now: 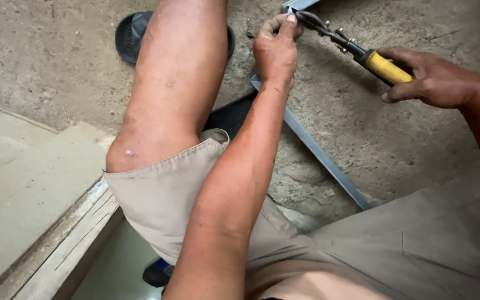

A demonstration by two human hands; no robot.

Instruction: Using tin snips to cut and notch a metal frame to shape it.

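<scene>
Lying slanted on the concrete floor [362, 122], the grey metal strip [318, 153] runs up to the snips [329, 34]. The left hand [276, 50] is closed around the strip's upper end, touching the blades. The right hand [431, 78] is wrapped around the yellow handle [387, 68]. The fingers [284, 22] sit so near the blades that a slip could cut them.

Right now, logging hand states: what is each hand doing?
Left hand: closed on the grey metal strip.
Right hand: closed around the yellow-handled snips.
</scene>
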